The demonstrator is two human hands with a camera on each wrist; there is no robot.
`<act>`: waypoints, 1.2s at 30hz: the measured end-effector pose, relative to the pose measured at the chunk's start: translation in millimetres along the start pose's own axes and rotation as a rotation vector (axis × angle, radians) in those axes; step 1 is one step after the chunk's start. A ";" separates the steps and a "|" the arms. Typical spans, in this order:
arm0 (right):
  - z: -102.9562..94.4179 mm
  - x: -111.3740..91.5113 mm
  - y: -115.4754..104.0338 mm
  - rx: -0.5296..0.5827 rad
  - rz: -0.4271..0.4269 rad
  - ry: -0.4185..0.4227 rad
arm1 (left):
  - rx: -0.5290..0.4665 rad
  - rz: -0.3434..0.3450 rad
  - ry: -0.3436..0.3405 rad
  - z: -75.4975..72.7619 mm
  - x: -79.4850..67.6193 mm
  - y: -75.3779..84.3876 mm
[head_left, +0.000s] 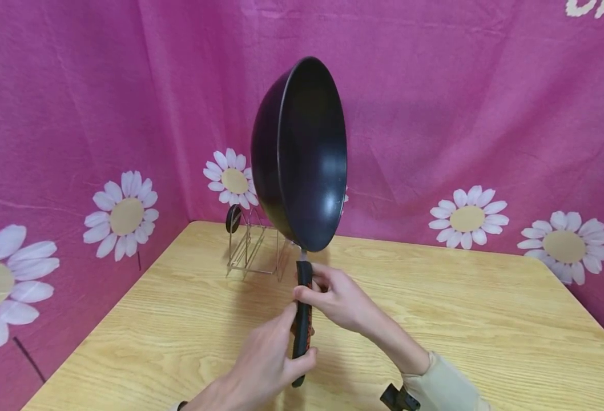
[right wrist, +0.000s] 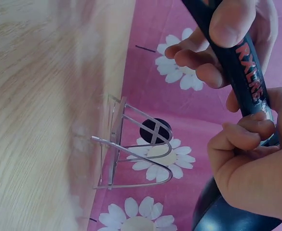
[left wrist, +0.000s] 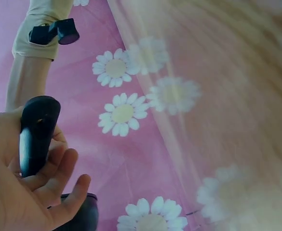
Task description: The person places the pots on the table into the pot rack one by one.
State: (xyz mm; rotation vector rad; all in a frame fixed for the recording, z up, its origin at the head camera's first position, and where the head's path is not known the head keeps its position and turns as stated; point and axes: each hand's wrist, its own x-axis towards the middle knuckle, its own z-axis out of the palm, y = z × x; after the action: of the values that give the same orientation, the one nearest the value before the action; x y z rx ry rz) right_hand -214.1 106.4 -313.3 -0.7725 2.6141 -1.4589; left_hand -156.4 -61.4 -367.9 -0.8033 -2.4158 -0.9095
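Note:
A black wok [head_left: 312, 154] stands on end in the air above the table, bowl up and handle down, its hollow turned to the right. My right hand [head_left: 340, 297] pinches the upper part of the black handle [head_left: 303, 319], close below the bowl. Lower down, my left hand [head_left: 263, 354] holds the same handle, with the thumb on the near side. In the left wrist view, that hand's fingers [left wrist: 59, 185] curl loosely about the handle. Red lettering [right wrist: 250, 72] runs along the handle between both hands in the right wrist view.
A wire rack [head_left: 253, 257] with a round black disc [head_left: 233, 218] at its end stands at the table's back left, behind the wok. The wooden table [head_left: 435, 319] reaches a pink cloth backdrop [head_left: 435, 114] with white flowers at the back and left.

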 end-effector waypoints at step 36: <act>6.5 10.6 -10.1 0.100 -0.124 -0.060 | 0.260 0.216 0.301 -9.7 -0.8 -23.7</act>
State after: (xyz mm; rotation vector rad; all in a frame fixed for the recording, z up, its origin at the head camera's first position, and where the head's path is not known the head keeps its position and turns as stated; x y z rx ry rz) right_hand -217.5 92.2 -306.6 -0.9655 2.4685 -1.5585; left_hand -169.4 -83.0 -372.2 -0.7512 -2.0824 -0.5720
